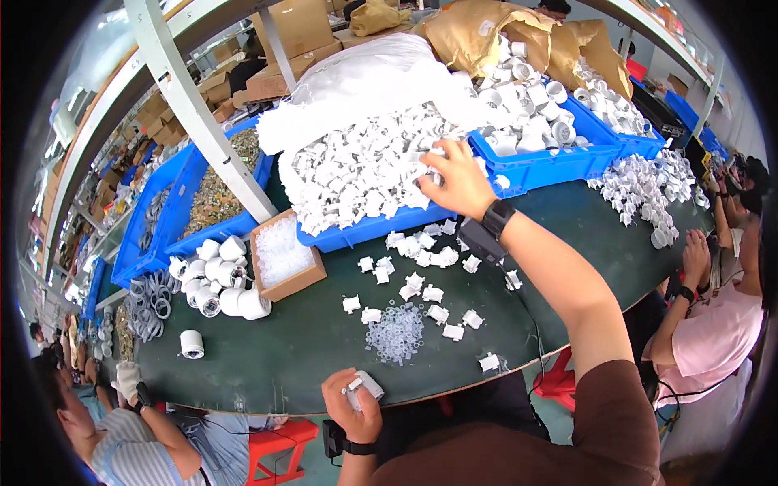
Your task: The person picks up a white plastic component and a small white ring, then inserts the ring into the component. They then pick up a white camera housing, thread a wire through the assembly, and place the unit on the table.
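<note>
My left hand (354,409) is closed around a white plastic housing (369,387) at the table's near edge, with a small white piece showing at its top. Stretched forward, my right hand (460,180) is over a blue bin (352,233) heaped with small white plastic parts (365,158). Its fingers are apart and bent, with the tips at the heap. On the green table (300,356) between my hands, several loose white parts (413,283) lie scattered around a pile of small translucent rings (395,332).
Left stand a cardboard box (288,283) of clear pieces, white cylindrical housings (231,275) and grey rings (147,304). Another blue bin (559,166) holds white cups. A metal post (198,105) rises at left. People sit at both sides; a cable (539,348) hangs over the edge.
</note>
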`<state>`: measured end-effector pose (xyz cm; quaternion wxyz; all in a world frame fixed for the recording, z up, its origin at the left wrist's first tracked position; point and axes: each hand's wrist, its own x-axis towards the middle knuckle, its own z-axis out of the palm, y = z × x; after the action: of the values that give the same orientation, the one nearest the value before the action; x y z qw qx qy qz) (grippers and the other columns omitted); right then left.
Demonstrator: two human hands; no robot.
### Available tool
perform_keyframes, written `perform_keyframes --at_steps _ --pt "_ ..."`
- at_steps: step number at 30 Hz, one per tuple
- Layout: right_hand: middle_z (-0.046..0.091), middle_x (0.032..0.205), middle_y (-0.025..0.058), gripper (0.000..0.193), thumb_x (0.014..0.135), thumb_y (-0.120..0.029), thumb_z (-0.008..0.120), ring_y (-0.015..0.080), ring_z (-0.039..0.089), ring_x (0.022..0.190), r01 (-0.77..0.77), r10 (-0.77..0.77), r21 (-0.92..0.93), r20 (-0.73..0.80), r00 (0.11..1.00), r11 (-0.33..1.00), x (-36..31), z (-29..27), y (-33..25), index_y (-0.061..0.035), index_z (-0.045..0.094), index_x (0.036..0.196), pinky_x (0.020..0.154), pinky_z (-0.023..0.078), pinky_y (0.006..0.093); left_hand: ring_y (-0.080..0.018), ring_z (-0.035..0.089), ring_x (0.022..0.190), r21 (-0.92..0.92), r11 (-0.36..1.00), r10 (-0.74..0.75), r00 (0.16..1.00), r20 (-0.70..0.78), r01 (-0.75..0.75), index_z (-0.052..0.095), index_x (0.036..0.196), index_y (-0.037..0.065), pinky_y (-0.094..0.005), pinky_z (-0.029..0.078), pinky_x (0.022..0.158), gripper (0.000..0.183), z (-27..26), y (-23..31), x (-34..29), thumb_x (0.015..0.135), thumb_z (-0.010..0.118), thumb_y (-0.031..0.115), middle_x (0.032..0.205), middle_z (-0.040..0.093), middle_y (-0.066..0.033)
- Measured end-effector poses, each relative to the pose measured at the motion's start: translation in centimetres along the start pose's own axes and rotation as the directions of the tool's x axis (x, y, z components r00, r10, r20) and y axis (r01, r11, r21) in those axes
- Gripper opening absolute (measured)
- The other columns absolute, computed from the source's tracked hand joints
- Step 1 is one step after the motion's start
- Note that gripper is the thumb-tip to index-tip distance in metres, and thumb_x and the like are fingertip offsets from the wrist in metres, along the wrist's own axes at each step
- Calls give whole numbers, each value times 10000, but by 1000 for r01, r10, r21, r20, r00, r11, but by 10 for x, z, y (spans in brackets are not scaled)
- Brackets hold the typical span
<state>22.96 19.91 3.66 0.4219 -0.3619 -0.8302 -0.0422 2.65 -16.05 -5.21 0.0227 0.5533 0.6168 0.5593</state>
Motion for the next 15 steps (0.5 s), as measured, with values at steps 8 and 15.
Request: perform_keyframes --at_steps 8,15 --pt "558 1145 108 210 814 -149 760 339 532 1137 294 -302 -127 -48 952 947 -43 -11 -25 -153 664 1000 935 434 466 -294 583 980 -13 1000 -8 1000 -1 8 587 1027 -23 -391 465 916 192 0 1 2 898 529 107 1095 601 -176" --pt "547 1193 104 181 857 -216 754 337 485 1200 347 -330 -45 216 919 937 -78 -29 -33 -143 675 1003 998 373 534 -307 596 987 -18 1000 6 1000 -3 -6 592 1030 -2 -404 479 908 178 -2 0 2 894 534 97 1098 616 -180"
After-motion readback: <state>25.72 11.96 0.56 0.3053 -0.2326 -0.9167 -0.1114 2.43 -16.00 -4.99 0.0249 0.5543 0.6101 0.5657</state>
